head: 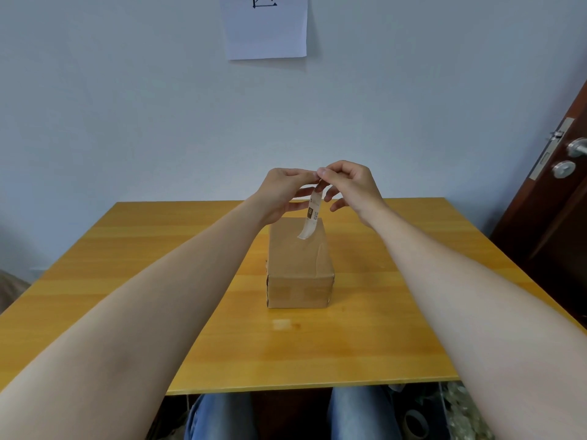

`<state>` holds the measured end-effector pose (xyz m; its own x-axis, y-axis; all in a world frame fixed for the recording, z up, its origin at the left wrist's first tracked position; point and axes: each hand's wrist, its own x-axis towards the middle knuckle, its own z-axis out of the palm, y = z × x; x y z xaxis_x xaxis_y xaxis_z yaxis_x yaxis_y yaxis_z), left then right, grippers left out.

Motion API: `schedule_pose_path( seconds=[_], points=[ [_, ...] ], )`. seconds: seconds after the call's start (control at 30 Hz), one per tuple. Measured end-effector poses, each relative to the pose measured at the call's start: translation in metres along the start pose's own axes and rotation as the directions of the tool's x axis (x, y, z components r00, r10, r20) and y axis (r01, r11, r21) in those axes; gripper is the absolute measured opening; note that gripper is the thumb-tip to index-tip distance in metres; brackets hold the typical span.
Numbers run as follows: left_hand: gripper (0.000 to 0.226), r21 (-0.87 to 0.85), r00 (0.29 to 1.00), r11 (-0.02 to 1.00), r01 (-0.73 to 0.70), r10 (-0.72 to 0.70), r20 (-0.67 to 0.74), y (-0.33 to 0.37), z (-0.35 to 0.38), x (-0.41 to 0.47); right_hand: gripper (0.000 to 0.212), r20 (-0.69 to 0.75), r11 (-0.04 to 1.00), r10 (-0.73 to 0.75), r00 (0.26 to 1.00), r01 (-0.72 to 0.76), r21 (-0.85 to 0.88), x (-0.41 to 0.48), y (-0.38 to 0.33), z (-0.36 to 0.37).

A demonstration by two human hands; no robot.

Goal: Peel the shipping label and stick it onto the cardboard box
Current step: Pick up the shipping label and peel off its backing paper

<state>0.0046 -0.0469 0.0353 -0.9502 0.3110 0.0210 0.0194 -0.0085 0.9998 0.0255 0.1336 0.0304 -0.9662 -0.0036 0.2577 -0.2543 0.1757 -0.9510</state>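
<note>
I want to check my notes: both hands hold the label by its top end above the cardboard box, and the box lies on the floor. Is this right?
Not quite. The head view shows the cardboard box standing on the wooden table, not on the floor. The rest holds: the left hand and right hand pinch the label by its top end above the box.

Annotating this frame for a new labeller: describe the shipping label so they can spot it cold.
Start at the yellow wooden table; a closed cardboard box stands at its middle. Above the box, the left hand and right hand pinch together at the top end of the shipping label. It is the narrow white strip with dark print hanging down, the only pale, curling thing in front of the brown box.
</note>
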Motion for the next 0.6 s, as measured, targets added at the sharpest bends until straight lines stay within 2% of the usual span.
schedule_pose_path(
  seconds=[0.27, 0.6],
  points=[
    [0.026, 0.079, 0.997, 0.997, 0.002, 0.005, -0.081, -0.0019, 0.0012, 0.0029, 0.026, -0.029, 0.999, 0.041, 0.999, -0.041, -0.016, -0.0003, -0.0009, 0.0004],
    [0.024, 0.118, 0.977, 0.993, 0.004, 0.021, -0.21, -0.0015, 0.0011, 0.002, 0.016, -0.078, 0.996, 0.076, 0.994, -0.079, -0.037, -0.0001, 0.0006, 0.0027]
  ],
)
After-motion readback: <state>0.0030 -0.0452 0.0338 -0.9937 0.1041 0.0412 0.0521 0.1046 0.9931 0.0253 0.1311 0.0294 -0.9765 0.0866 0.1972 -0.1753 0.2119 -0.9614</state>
